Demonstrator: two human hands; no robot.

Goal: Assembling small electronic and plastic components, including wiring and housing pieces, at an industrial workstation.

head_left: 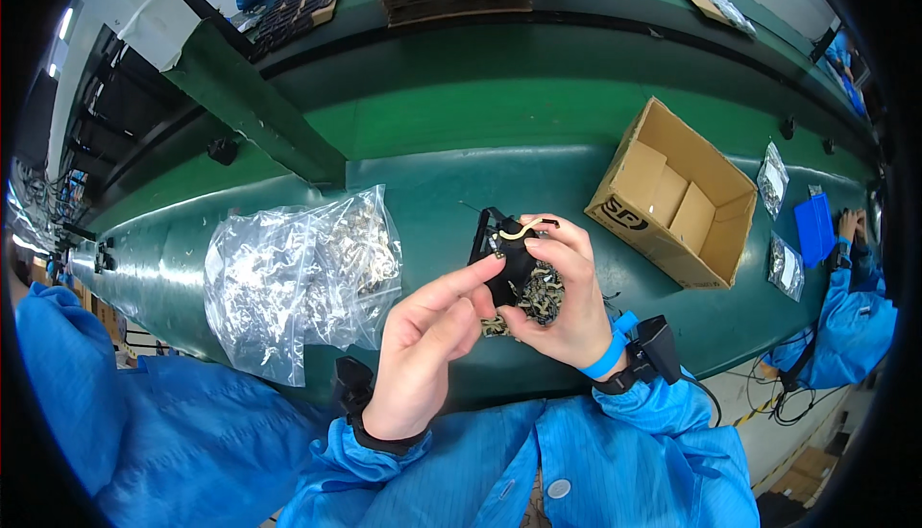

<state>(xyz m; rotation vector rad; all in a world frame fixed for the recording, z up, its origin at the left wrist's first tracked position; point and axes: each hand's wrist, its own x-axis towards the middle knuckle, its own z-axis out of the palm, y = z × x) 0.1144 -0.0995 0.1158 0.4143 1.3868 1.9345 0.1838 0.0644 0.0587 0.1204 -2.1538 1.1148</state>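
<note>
My right hand [572, 302] is closed around a black plastic part [514, 261], its thumb below and its fingers at the top and right side. A short cream-coloured flexible strip [524, 231] with a dark end curves across the part's upper edge, near my right fingertips. From the left, my left hand [432, 336] reaches in with its index finger stretched out, the tip touching a small piece on the part's left side. Its thumb and other fingers are bent and appear to hold nothing. Partly hidden below and behind both hands lies a pile of small cream-and-black pieces [544, 296].
Clear plastic bags [303, 283] of small parts lie at left on the green table [480, 178]. An open cardboard box [672, 204] stands at right, beyond it small bags [786, 267] and a blue tray [815, 228]. Other people in blue sit at both sides; a green post [259, 106] rises behind.
</note>
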